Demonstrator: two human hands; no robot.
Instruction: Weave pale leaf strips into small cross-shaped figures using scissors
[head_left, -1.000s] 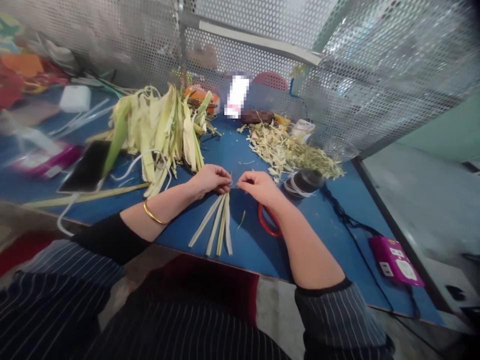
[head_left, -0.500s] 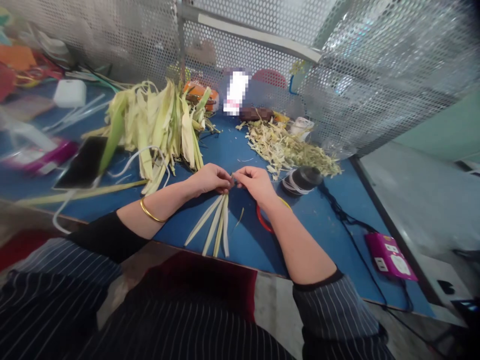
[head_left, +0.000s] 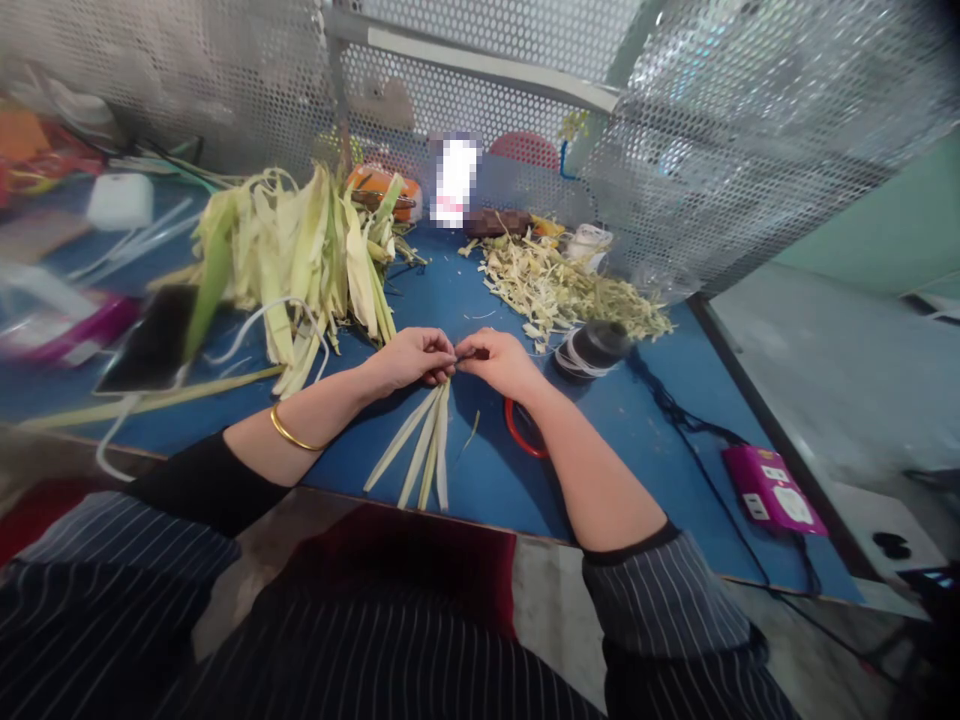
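My left hand (head_left: 411,358) is closed on the top ends of several pale corn husk strips (head_left: 424,450), which fan out toward the table's front edge. Against its fingertips, my right hand (head_left: 496,364) pinches at the same spot. What lies between the right fingertips is too small to make out. A red ring-shaped handle (head_left: 517,440) shows partly under my right wrist. Just beyond that wrist is a black spool (head_left: 589,352) wound with white thread.
Left of my hands lies a heap of corn husks (head_left: 292,250) beside a phone (head_left: 146,340) with a white cable. Shredded husk (head_left: 570,285) is piled at the back right. A purple power strip (head_left: 776,490) with black cords sits on the right. Perforated metal panel (head_left: 487,100) borders the back.
My right fingertips have come closer to the left ones, closing the small gap. The whole view has shifted slightly; the strips keep their fanned shape.
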